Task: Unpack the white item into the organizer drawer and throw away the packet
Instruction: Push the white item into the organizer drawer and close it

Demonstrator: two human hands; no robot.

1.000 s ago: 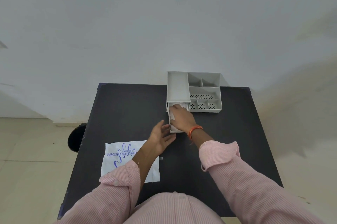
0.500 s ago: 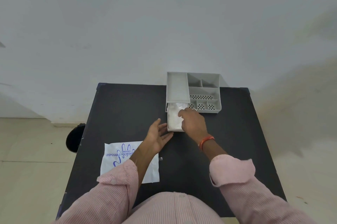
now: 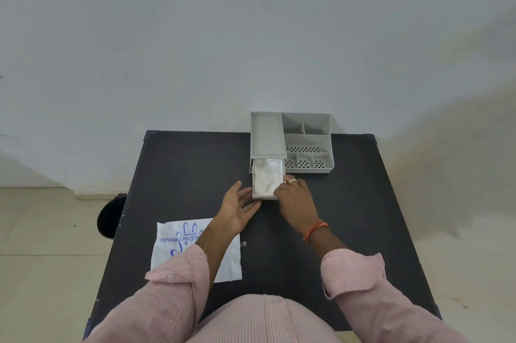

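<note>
At the far left, below the edge of the black worktop (image 3: 173,175), a dark round object (image 3: 109,215) sat on the floor; it was too shadowed for me to say what it was. On the near-left part of the worktop lay the white packet (image 3: 178,245), flat, printed in blue with a hand outline and the words "DISPOSABLE POLYETH...", its right part covered by my left forearm. My left hand (image 3: 237,207) rested palm-up just beside the drawer's near-left corner, its fingers (image 3: 247,194) spread apart and loose, holding nothing, the tips touching or almost touching the drawer's side. The drawer (image 3: 264,197) was pulled out toward me from under the left section of the grey organizer (image 3: 307,141), and the white item (image 3: 268,178), crinkled and translucent, lay inside it, filling most of its floor. My right hand (image 3: 294,197) sat at the drawer's near-right corner, knuckles up, a ring on one finger, its fingers (image 3: 280,190) curled against the drawer's right wall and front edge; whether they truly gripped the wall or only pressed on it I could not tell. An orange band (image 3: 315,231) circled my right wrist. To the right, the organizer's open compartments stood with perforated floors in the front ones, near the wall at the worktop's far edge.
</note>
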